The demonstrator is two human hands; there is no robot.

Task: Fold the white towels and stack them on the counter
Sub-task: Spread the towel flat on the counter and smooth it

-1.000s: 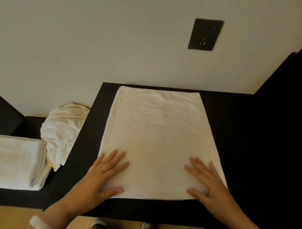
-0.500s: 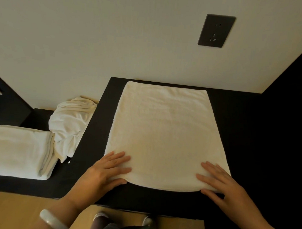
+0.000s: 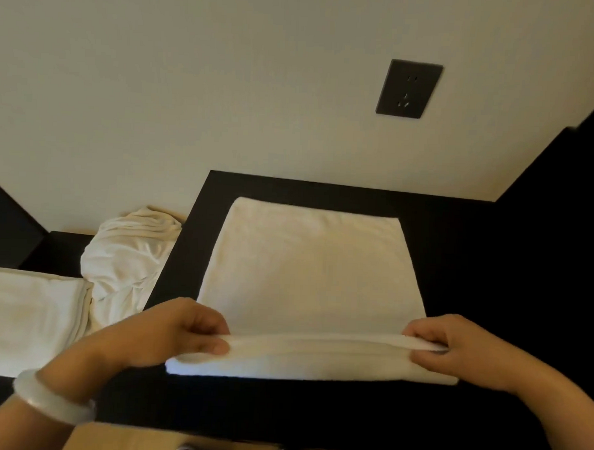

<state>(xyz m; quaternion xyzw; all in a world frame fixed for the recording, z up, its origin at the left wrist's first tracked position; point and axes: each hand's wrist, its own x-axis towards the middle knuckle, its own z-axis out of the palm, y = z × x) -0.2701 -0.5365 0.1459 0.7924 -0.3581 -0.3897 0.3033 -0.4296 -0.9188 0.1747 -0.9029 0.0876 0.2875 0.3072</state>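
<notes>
At the far left, a folded white towel (image 3: 26, 316) lies flat on a low black shelf (image 3: 65, 250). Just to its right, a crumpled white towel (image 3: 129, 256) sits in a heap, touching the folded one and right up against the left side of the black counter (image 3: 472, 264).

The left hand (image 3: 170, 335) has a pale bracelet (image 3: 50, 398) on its wrist. Its fingers and thumb are curled and pinch the near left corner of the big white towel (image 3: 310, 275). This towel lies in the middle of the counter. Its far edge is close to the wall (image 3: 192, 86). Its near edge is lifted up a little, in a thick layered strip between the two hands.

The right hand (image 3: 459, 351) pinches the near right corner the same way.

Up on the wall, toward the right, is a dark power socket (image 3: 409, 89).
</notes>
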